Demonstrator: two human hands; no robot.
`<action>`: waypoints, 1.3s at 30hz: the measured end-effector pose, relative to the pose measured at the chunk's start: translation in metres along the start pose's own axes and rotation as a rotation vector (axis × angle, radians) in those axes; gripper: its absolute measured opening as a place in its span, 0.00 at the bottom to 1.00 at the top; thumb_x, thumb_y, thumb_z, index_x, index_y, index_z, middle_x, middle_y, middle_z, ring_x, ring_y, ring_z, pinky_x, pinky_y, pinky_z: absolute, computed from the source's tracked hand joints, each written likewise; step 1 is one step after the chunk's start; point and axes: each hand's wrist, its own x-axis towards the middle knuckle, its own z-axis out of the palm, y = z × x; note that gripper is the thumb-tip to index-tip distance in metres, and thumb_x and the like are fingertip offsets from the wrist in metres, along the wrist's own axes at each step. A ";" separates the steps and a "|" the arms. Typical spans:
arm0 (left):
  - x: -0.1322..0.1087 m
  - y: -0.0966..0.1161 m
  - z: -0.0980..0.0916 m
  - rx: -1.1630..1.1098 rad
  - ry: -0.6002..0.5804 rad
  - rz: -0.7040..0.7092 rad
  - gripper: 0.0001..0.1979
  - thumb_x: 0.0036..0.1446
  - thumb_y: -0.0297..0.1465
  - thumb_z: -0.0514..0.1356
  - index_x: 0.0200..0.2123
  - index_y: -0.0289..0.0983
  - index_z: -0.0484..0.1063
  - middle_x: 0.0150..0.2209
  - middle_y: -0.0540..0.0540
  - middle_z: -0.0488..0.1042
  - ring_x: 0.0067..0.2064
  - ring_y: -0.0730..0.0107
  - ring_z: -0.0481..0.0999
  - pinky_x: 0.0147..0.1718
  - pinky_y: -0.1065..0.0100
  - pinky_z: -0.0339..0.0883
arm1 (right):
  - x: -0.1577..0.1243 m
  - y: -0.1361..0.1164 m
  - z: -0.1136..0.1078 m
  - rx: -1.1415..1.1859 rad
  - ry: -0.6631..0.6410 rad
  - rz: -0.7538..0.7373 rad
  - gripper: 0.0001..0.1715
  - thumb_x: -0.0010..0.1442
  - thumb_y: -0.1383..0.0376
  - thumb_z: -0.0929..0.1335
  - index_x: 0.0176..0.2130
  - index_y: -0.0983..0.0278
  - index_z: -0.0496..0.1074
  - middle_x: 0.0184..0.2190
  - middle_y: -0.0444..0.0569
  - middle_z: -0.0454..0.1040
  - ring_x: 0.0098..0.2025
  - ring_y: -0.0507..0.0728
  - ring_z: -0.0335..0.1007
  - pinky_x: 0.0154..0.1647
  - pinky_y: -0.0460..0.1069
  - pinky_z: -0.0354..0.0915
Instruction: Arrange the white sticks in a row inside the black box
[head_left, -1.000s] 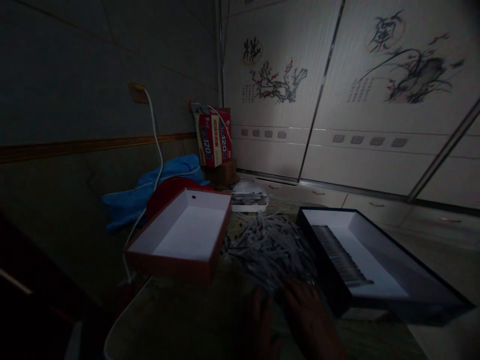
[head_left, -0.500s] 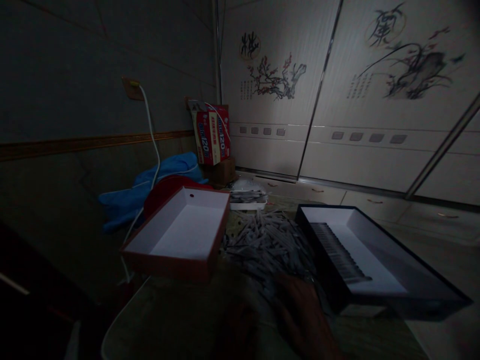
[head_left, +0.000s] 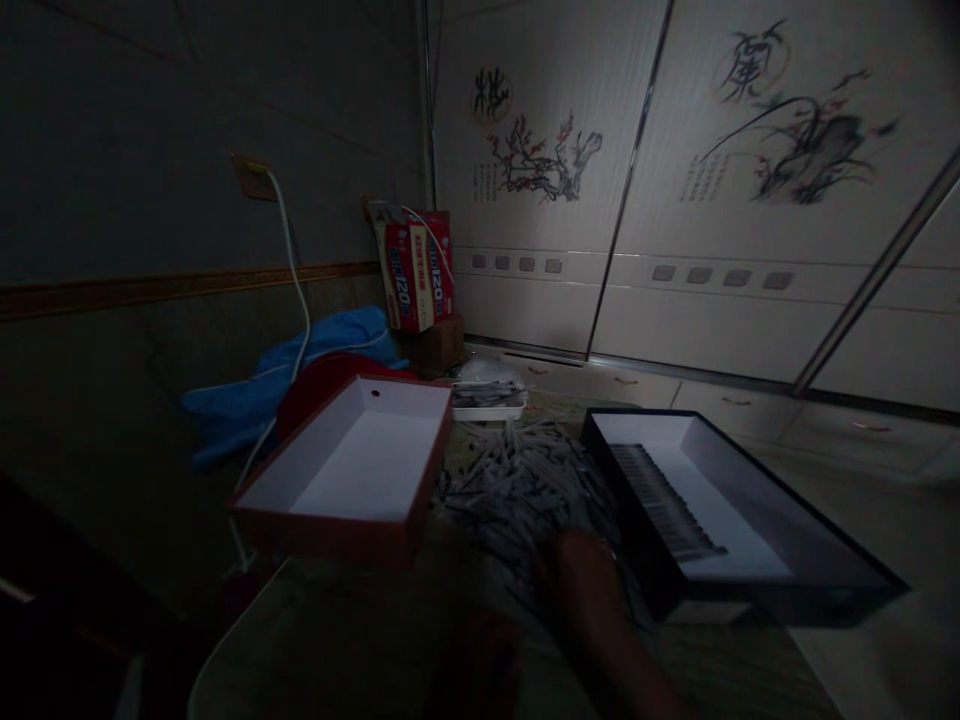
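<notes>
My right hand is at the near edge of a loose heap of thin grey pen-like sticks. Its fingers curl down among the sticks, and shadow hides what they grip. Lower and to the left, my left hand is very dark and its fingers do not show clearly. On the right stands a dark box with a white inside, where a neat row of such sticks lies along its left wall. To the left of the heap is a red-brown box with a bare white inside.
A white tray with more sticks is behind the heap. Farther back are a red carton, a blue cloth or bag and a red round thing. A white cable hangs from a wall socket. White cabinet doors close off the back.
My right hand has gone from stretched fingers to a curled shape at the heap. The whole view has shifted slightly, so the boxes appear a little farther left.
</notes>
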 end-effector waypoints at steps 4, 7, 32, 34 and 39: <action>0.011 0.015 -0.012 -0.265 -0.110 -0.209 0.18 0.54 0.36 0.53 0.46 0.36 0.73 0.50 0.37 0.73 0.53 0.59 0.71 0.53 0.58 0.64 | 0.010 0.001 0.004 0.086 0.011 0.029 0.09 0.49 0.70 0.66 0.23 0.68 0.75 0.26 0.62 0.76 0.30 0.65 0.74 0.31 0.54 0.62; 0.022 0.033 -0.027 -0.419 -0.085 -0.342 0.19 0.54 0.37 0.53 0.45 0.33 0.72 0.49 0.36 0.73 0.51 0.59 0.71 0.53 0.60 0.63 | 0.017 0.008 0.003 0.256 0.065 0.017 0.09 0.52 0.66 0.65 0.26 0.66 0.74 0.27 0.55 0.76 0.30 0.59 0.73 0.30 0.49 0.62; 0.046 0.042 -0.055 -0.984 0.218 -0.672 0.18 0.46 0.37 0.62 0.40 0.34 0.73 0.36 0.45 0.79 0.40 0.62 0.75 0.38 0.68 0.68 | 0.036 0.019 0.004 0.046 0.138 -0.019 0.12 0.53 0.73 0.62 0.28 0.66 0.75 0.30 0.55 0.74 0.36 0.59 0.68 0.37 0.52 0.57; 0.044 0.042 -0.054 -1.002 0.238 -0.671 0.16 0.46 0.37 0.62 0.38 0.34 0.74 0.33 0.46 0.79 0.37 0.64 0.75 0.35 0.69 0.68 | 0.037 0.017 0.009 0.046 0.144 -0.030 0.12 0.51 0.75 0.63 0.27 0.67 0.75 0.30 0.56 0.74 0.35 0.60 0.68 0.37 0.52 0.58; 0.040 0.041 -0.052 -1.091 0.306 -0.729 0.16 0.48 0.39 0.60 0.39 0.37 0.72 0.37 0.47 0.78 0.41 0.65 0.75 0.40 0.69 0.68 | 0.032 0.019 -0.001 0.205 0.229 -0.108 0.11 0.58 0.68 0.62 0.33 0.66 0.73 0.33 0.52 0.74 0.38 0.56 0.68 0.40 0.48 0.62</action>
